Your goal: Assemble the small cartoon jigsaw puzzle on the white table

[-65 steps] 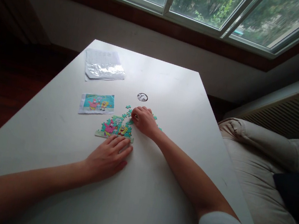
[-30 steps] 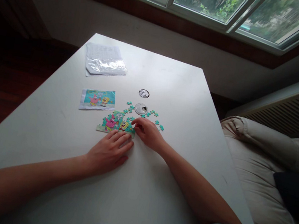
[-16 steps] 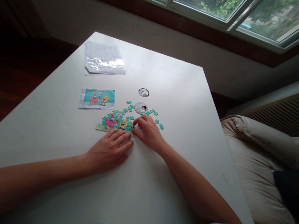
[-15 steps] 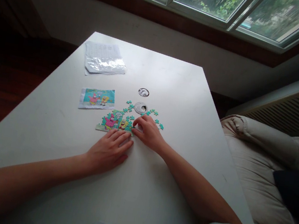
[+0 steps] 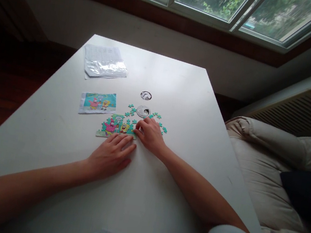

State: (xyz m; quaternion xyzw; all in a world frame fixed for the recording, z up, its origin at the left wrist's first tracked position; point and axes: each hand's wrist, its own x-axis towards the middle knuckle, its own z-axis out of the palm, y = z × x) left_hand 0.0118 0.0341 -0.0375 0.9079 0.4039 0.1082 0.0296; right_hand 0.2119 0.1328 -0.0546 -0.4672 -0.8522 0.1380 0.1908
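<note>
A partly assembled jigsaw puzzle (image 5: 111, 126) with cartoon figures lies on the white table, its straight pale green border toward me. My left hand (image 5: 112, 151) rests flat with fingers spread, fingertips at the puzzle's lower edge. At the puzzle's right end, my right hand (image 5: 150, 134) has thumb and forefinger pinched on a puzzle piece, mostly hidden by the fingers. Loose teal puzzle pieces (image 5: 132, 112) are scattered behind the puzzle, and more pieces (image 5: 165, 129) lie just beyond my right hand.
A picture sheet (image 5: 98, 103) of the same cartoon scene lies left of the loose pieces. Farther back are papers in a clear plastic sleeve (image 5: 105, 62). A round metal lid (image 5: 143, 111) sits near a round hole (image 5: 146, 95) in the table (image 5: 173, 83). A beige sofa (image 5: 249, 164) stands right.
The whole view has shifted slightly. My right thumb and forefinger have drawn closer together at the puzzle's right edge. My left hand stays in place along the lower edge.
</note>
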